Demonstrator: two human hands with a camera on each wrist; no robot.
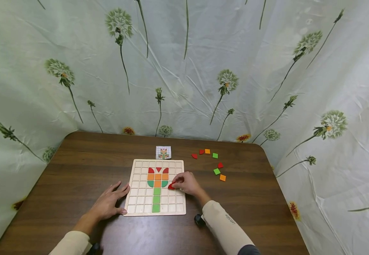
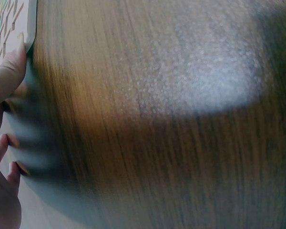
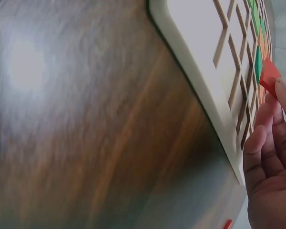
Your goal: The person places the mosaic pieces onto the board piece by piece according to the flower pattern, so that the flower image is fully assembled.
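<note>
A pale wooden grid board lies on the table, with coloured tiles forming a tulip in its cells. The flower has red tips, orange squares and green curved pieces; light green squares make the stem. Between thumb and fingers my right hand pinches a red tile over the board, right of the flower. In the right wrist view that red tile shows at the fingertips. My left hand rests at the board's left edge with fingers spread, its thumb touching the near left corner.
A small picture card with a tulip pattern lies behind the board. Loose red, orange and green tiles are scattered on the table to the right. A flowered curtain hangs behind the table.
</note>
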